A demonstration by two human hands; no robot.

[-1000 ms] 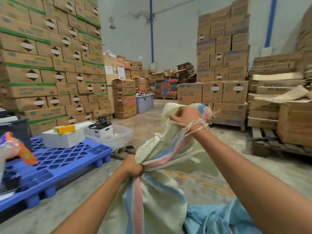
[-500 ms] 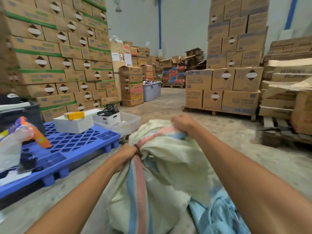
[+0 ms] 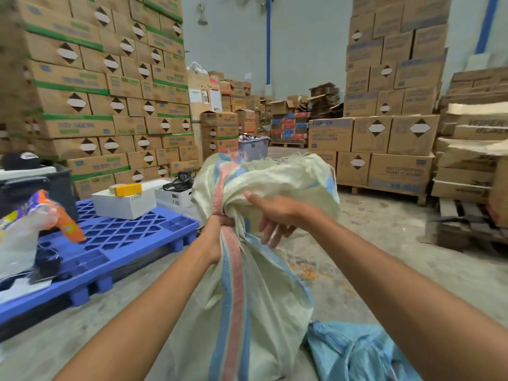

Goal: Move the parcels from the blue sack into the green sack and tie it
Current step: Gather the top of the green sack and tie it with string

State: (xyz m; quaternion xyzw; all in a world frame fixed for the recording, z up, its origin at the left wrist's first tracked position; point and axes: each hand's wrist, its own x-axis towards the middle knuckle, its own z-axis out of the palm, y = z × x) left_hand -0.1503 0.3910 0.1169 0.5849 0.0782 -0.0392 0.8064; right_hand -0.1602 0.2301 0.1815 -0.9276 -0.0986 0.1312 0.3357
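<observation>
I see soft, even overhead light and faint shadows; wide-angle bending warps the edges, and the carton stacks (image 3: 90, 86) look slightly blurred.

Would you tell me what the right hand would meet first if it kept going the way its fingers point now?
The right hand points left and slightly down, so it would likely first meet the gathered neck of the pale sack, just above the left hand gripping it. Depth is uncertain.

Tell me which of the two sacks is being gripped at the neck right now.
The pale greenish sack with the red and blue stripe; the left hand clenches its gathered neck. The plain blue sack lies crumpled on the floor, untouched.
</observation>
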